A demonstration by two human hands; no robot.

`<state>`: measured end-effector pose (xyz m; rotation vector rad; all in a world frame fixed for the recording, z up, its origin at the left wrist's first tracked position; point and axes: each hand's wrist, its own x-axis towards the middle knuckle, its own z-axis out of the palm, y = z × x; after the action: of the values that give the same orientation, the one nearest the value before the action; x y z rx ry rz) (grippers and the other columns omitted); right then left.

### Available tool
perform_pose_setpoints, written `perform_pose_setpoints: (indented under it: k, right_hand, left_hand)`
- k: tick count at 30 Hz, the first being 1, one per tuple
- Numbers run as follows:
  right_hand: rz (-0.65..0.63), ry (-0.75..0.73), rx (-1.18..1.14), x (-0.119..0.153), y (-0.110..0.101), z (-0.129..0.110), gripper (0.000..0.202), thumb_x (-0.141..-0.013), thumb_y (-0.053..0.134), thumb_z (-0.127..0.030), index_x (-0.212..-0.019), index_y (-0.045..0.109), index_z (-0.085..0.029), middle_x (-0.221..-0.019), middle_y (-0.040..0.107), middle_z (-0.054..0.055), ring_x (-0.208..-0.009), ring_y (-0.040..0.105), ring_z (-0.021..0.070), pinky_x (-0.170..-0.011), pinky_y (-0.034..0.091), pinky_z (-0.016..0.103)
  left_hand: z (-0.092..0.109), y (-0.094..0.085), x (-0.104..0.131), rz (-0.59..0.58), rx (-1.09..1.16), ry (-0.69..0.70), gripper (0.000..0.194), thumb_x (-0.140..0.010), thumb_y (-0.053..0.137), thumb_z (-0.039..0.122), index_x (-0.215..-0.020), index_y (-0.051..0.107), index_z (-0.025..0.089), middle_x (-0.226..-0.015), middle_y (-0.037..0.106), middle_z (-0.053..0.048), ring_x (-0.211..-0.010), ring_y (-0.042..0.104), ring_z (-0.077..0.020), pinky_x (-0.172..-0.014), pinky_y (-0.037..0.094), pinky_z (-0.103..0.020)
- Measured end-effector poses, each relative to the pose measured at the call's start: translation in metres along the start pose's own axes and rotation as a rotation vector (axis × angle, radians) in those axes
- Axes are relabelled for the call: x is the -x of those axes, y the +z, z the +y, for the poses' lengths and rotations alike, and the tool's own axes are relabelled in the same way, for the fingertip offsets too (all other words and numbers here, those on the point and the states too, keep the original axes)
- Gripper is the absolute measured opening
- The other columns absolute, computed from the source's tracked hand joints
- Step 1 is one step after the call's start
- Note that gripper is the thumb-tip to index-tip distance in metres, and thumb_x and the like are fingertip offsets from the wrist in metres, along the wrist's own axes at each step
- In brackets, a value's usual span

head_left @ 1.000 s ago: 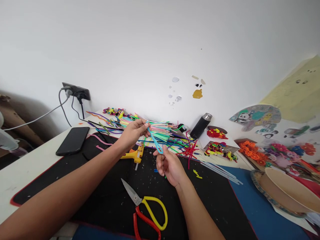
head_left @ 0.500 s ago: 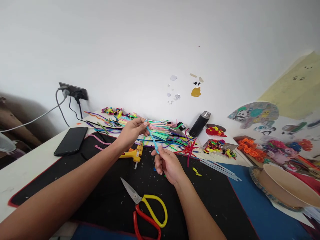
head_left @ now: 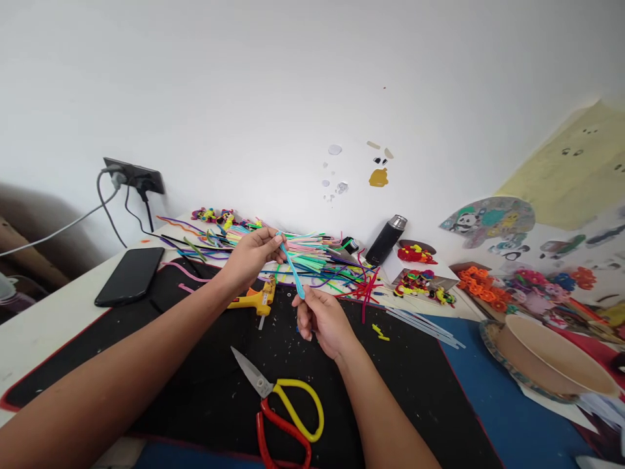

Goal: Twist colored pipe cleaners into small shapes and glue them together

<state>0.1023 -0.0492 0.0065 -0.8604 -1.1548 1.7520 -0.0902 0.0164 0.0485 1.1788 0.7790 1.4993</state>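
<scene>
A light blue pipe cleaner point(head_left: 293, 266) runs slantwise between my two hands above the black mat point(head_left: 405, 384). Its upper end is pinched by my left hand point(head_left: 254, 255), and my right hand point(head_left: 322, 318) grips the lower end between thumb and fingers. Behind my hands lies a heap of many-coloured pipe cleaners point(head_left: 312, 246). A yellow glue gun point(head_left: 258, 299) rests under my left wrist. Nearer to me on the mat are scissors point(head_left: 263, 386) with one red and one yellow handle, their blades closed.
A phone point(head_left: 130, 277) lies at the left. A black flask point(head_left: 387, 240) leans behind, beside a white box point(head_left: 442, 264) with small figures. Clear sticks point(head_left: 424, 326) and a large bowl point(head_left: 556, 358) are at the right.
The view has shifted slightly, so the table things appear a little further left. Both hands still hold the blue pipe cleaner, which now stands a bit steeper.
</scene>
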Motion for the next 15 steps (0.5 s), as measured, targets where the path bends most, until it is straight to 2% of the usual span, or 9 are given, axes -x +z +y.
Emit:
perform_pose_setpoints:
  k: [7, 15]
  right_hand:
    - [0.024, 0.027, -0.002, 0.0022, 0.0022, -0.0042, 0.06, -0.083, 0.067, -0.074, -0.087, 0.07, -0.014, -0.052, 0.058, -0.003, -0.035, 0.05, 0.0084, -0.034, 0.031, 0.019]
    - [-0.003, 0.041, 0.016, 0.0023, 0.0035, -0.003, 0.056, -0.082, 0.071, -0.071, -0.086, 0.069, -0.015, -0.052, 0.057, -0.004, -0.036, 0.05, 0.0082, -0.035, 0.033, 0.018]
  left_hand:
    - [0.0022, 0.0001, -0.0001, 0.012, -0.028, 0.02, 0.045, -0.067, 0.09, 0.053, -0.075, 0.066, 0.016, -0.067, 0.064, -0.001, -0.058, 0.061, -0.0133, -0.059, 0.052, -0.027]
    - [0.0018, 0.0014, 0.0021, 0.005, -0.066, 0.027, 0.043, -0.071, 0.087, 0.053, -0.076, 0.065, 0.016, -0.067, 0.065, -0.001, -0.059, 0.062, -0.0139, -0.06, 0.053, -0.028]
